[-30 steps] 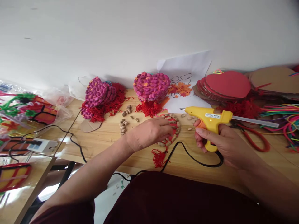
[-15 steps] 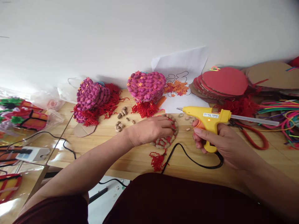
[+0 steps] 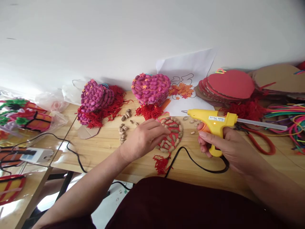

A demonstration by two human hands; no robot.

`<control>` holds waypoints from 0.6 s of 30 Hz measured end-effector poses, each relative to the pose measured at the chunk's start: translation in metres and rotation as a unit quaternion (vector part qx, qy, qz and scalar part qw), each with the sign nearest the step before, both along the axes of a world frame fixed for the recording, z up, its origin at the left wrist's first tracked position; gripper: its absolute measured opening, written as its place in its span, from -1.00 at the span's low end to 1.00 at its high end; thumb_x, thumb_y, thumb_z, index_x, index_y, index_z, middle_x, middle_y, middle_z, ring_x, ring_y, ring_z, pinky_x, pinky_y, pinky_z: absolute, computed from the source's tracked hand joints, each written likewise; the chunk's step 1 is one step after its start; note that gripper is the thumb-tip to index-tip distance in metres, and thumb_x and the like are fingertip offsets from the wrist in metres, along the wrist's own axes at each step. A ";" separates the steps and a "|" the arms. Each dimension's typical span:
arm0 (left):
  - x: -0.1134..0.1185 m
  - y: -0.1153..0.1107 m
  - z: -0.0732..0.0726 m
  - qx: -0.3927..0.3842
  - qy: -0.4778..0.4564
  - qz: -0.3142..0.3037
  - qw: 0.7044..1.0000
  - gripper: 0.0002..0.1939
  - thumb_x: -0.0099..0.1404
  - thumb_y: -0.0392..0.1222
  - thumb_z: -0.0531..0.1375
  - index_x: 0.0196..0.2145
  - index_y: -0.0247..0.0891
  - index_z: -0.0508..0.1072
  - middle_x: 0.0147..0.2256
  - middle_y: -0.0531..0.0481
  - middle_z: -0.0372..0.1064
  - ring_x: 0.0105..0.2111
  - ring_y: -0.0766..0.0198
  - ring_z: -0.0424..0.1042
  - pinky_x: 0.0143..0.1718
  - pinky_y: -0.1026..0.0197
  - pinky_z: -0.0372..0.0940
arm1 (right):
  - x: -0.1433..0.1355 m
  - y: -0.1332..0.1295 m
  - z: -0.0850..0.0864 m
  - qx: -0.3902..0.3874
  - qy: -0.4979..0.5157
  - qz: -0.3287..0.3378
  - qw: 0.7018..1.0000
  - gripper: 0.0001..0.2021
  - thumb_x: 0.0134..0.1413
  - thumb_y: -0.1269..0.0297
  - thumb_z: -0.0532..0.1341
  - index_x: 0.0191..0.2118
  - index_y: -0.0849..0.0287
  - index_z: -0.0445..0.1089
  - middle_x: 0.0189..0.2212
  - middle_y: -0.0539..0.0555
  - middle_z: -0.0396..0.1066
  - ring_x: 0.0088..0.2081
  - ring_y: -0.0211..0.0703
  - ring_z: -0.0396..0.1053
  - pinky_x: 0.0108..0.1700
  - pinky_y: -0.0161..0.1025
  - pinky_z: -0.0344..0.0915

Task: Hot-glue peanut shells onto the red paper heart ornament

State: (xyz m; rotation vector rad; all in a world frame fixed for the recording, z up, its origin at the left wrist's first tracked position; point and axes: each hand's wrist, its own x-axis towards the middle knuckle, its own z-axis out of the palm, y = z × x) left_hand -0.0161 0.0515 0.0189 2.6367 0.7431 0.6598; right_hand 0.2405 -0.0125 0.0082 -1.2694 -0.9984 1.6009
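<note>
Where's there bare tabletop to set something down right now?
Bare wood lies left of the loose peanuts, bounded by the cardboard piece and left forearm. A smaller patch sits between the peanut-covered heart and glue gun, above the black cord. Crowded: along the wall, with purple hearts and red heart stack.

A yellow glue gun [image 3: 217, 128] (its light [image 3: 214, 123] glowing) points left; nearby, a red, tasselled piece [image 3: 177, 135] lies flat, partly covered in peanuts [image 3: 174, 130].
</note>
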 end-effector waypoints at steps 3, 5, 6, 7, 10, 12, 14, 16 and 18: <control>-0.005 -0.024 -0.006 -0.019 -0.009 0.036 0.999 -0.84 0.38 -0.28 0.16 -0.11 -0.22 0.49 -0.30 -0.04 0.48 -0.30 0.27 0.41 -0.23 0.20 0.34 | 0.000 -0.001 -0.001 0.003 -0.003 0.000 1.000 -0.83 0.15 0.16 0.28 -0.23 0.10 0.34 -0.49 -0.07 0.31 -0.51 -0.28 0.28 -0.57 -0.36 0.24; -0.008 -0.040 -0.012 -0.028 -0.014 0.047 0.998 -0.85 0.36 -0.28 0.18 -0.13 -0.23 0.50 -0.30 -0.06 0.48 -0.29 0.25 0.40 -0.19 0.17 0.34 | 0.001 -0.001 -0.002 0.012 -0.010 0.002 1.000 -0.83 0.15 0.16 0.28 -0.23 0.10 0.34 -0.49 -0.07 0.31 -0.51 -0.28 0.29 -0.57 -0.35 0.24; -0.009 -0.047 -0.016 -0.029 -0.016 0.049 0.998 -0.85 0.36 -0.29 0.19 -0.12 -0.24 0.50 -0.28 -0.07 0.48 -0.27 0.24 0.40 -0.17 0.15 0.34 | 0.001 -0.001 -0.003 0.016 -0.012 0.002 1.000 -0.83 0.14 0.16 0.28 -0.23 0.10 0.34 -0.49 -0.07 0.31 -0.51 -0.27 0.29 -0.57 -0.35 0.24; -0.011 -0.054 -0.019 -0.031 -0.017 0.052 0.998 -0.83 0.35 -0.29 0.20 -0.11 -0.23 0.50 -0.26 -0.08 0.49 -0.25 0.23 0.40 -0.16 0.14 0.34 | 0.001 -0.001 -0.003 0.020 -0.014 0.002 1.000 -0.82 0.14 0.15 0.29 -0.23 0.09 0.34 -0.50 -0.07 0.31 -0.51 -0.27 0.29 -0.58 -0.35 0.23; -0.020 -0.071 -0.027 -0.040 -0.011 0.058 0.997 -0.81 0.34 -0.29 0.21 -0.09 -0.22 0.50 -0.25 -0.08 0.49 -0.25 0.23 0.39 -0.16 0.13 0.33 | -0.001 0.000 -0.001 0.021 -0.018 -0.004 1.000 -0.80 0.10 0.13 0.30 -0.25 0.09 0.34 -0.50 -0.07 0.31 -0.52 -0.26 0.29 -0.58 -0.34 0.23; -0.027 -0.079 -0.030 -0.042 -0.013 0.076 0.996 -0.83 0.34 -0.26 0.22 -0.11 -0.22 0.51 -0.31 -0.07 0.48 -0.29 0.23 0.38 -0.20 0.14 0.33 | -0.003 0.000 0.001 0.019 -0.023 -0.012 0.999 -0.78 0.08 0.10 0.31 -0.27 0.10 0.35 -0.51 -0.06 0.31 -0.52 -0.25 0.27 -0.59 -0.33 0.22; -0.034 -0.085 -0.031 -0.043 -0.012 0.093 0.995 -0.86 0.33 -0.23 0.22 -0.15 -0.23 0.51 -0.34 -0.06 0.47 -0.31 0.23 0.37 -0.22 0.13 0.34 | -0.005 0.001 0.005 0.017 -0.029 -0.020 0.999 -0.78 0.08 0.09 0.31 -0.30 0.11 0.36 -0.53 -0.05 0.31 -0.53 -0.24 0.26 -0.58 -0.32 0.21; -0.038 -0.090 -0.031 -0.042 -0.012 0.109 0.993 -0.87 0.35 -0.22 0.20 -0.16 -0.23 0.50 -0.33 -0.07 0.46 -0.30 0.22 0.38 -0.22 0.13 0.35 | -0.006 0.001 0.007 0.015 -0.031 -0.022 0.999 -0.80 0.09 0.12 0.31 -0.31 0.11 0.36 -0.54 -0.04 0.32 -0.53 -0.24 0.25 -0.58 -0.32 0.20; -0.040 -0.093 -0.032 -0.039 -0.017 0.132 0.990 -0.84 0.36 -0.25 0.17 -0.12 -0.23 0.49 -0.29 -0.09 0.46 -0.26 0.21 0.39 -0.20 0.12 0.37 | -0.006 0.001 0.007 0.015 -0.027 -0.023 0.999 -0.81 0.08 0.14 0.31 -0.30 0.10 0.36 -0.55 -0.03 0.33 -0.53 -0.23 0.25 -0.57 -0.31 0.20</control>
